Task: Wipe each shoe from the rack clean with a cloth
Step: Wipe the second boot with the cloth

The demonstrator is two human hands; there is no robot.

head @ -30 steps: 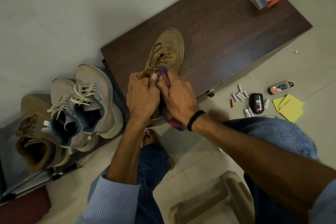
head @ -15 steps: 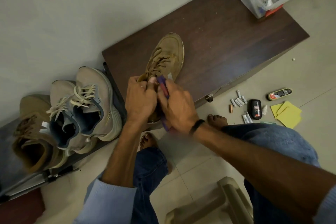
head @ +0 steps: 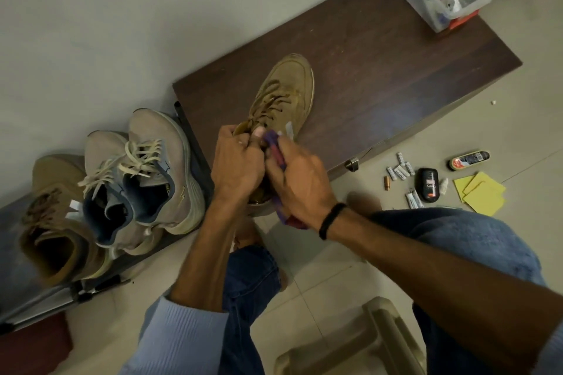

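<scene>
A tan suede shoe (head: 286, 91) lies on the dark wooden cabinet top (head: 380, 70), toe pointing away from me. My left hand (head: 236, 166) grips the shoe's collar at the heel end. My right hand (head: 300, 179) holds a purple and red cloth (head: 275, 148) pressed against the shoe's right side near the collar; the cloth's tail hangs below my wrist. The heel is hidden under both hands. On the rack (head: 42, 298) to the left stand a pair of grey sneakers (head: 146, 173) and the other tan shoe (head: 51, 222).
A clear plastic box (head: 438, 6) with bottles sits at the cabinet's far right corner. On the floor to the right lie several small batteries (head: 399, 169), a black polish container (head: 428, 183), a shoe polish tin (head: 469, 159) and yellow cloths (head: 481, 193). A beige stool (head: 359, 344) is below me.
My right hand has slid the cloth along the shoe's side by the collar. The left hand keeps its grip on the collar. The camera view shifted slightly.
</scene>
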